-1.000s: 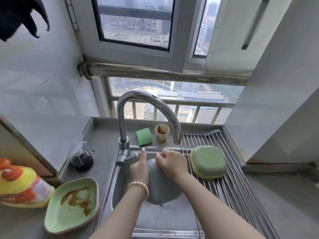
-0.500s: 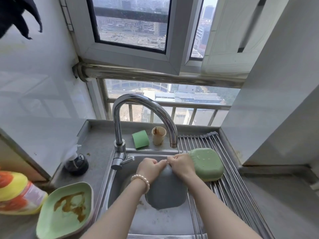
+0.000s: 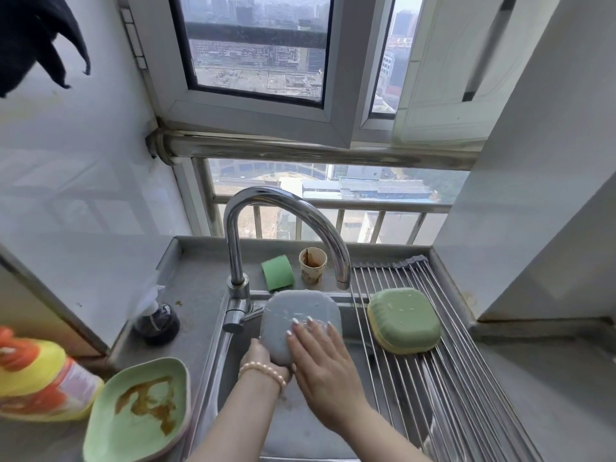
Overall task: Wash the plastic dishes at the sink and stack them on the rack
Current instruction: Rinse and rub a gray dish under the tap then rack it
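Note:
A grey plastic plate [image 3: 293,311] is held tilted over the steel sink [image 3: 306,431], its underside facing me. My left hand [image 3: 263,356], with a pearl bracelet at the wrist, grips the plate's lower edge. My right hand [image 3: 320,355] lies flat on the wet underside with its fingers spread. Two stacked dishes, green over yellow [image 3: 405,320], sit upside down on the roll-up rack [image 3: 466,378] at the right. A dirty green plate [image 3: 140,411] with brown sauce lies on the counter at the left.
The curved tap [image 3: 286,215] arches over the sink. Behind it stand a green sponge [image 3: 277,272] and a stained paper cup [image 3: 312,264]. A dark soap dispenser [image 3: 156,323] and a yellow-orange detergent bottle [image 3: 36,381] sit on the left counter. A wall closes the right side.
The grey plate has been raised and tilted up toward the tap. My left hand shifted to its lower edge, and my right hand went from gripping the top rim to lying flat on it.

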`<action>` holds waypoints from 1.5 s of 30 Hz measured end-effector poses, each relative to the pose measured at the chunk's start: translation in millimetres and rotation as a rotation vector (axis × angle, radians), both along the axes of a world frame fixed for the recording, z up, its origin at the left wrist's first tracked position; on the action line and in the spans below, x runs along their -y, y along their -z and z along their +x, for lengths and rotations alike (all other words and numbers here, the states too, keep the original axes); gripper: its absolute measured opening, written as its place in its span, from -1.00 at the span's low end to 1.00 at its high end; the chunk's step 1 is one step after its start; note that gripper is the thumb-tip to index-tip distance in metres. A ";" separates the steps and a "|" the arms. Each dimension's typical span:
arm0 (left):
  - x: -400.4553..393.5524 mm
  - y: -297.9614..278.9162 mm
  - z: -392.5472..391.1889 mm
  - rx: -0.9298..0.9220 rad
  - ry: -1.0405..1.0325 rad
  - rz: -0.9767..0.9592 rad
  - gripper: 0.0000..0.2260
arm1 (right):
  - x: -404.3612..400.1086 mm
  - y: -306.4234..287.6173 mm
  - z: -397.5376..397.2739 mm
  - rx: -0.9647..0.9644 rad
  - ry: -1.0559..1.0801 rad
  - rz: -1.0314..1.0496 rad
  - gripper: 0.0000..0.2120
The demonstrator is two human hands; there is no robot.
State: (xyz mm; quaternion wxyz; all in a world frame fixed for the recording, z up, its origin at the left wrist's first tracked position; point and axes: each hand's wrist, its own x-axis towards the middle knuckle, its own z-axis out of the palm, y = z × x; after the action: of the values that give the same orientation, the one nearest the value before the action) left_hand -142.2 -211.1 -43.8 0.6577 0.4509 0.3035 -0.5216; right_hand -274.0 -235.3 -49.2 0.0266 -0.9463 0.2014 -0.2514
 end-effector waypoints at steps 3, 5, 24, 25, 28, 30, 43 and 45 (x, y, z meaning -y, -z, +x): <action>0.1 -2.5 -13.2 -0.047 -0.032 -0.077 -0.73 | 6.8 1.5 -5.4 0.151 0.182 0.211 -0.55; -1.4 -10.8 -23.6 -0.060 -0.023 -0.096 -0.76 | 15.2 -24.0 11.1 0.212 0.411 0.548 -0.52; 9.1 -43.6 -25.5 1.572 0.813 0.534 -0.25 | 74.3 -55.6 22.5 0.155 0.742 1.190 -0.53; 11.2 -45.7 -24.8 1.631 0.864 0.561 -0.28 | 75.3 -54.4 22.1 0.140 0.717 1.182 -0.54; 16.9 -51.8 -20.5 1.703 1.015 0.576 -0.36 | 74.4 -54.2 20.5 0.059 0.610 1.137 -0.56; 21.6 -55.5 -14.8 1.552 1.071 0.504 -0.38 | 74.9 -53.0 19.5 0.011 0.571 1.059 -0.56; 15.0 -25.0 -10.7 0.283 0.144 0.044 -0.60 | -8.1 -8.8 15.0 0.250 0.695 0.688 -0.31; 16.7 -19.3 -12.2 0.266 0.128 0.014 -0.61 | -10.1 -6.5 15.8 0.497 0.732 0.939 -0.35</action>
State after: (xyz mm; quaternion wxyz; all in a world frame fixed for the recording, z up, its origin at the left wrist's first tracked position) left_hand -154.4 -227.8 -24.5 0.6545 0.5390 0.1880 -0.4957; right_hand -258.3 -225.2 -42.7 0.3963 -0.6173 0.5878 -0.3412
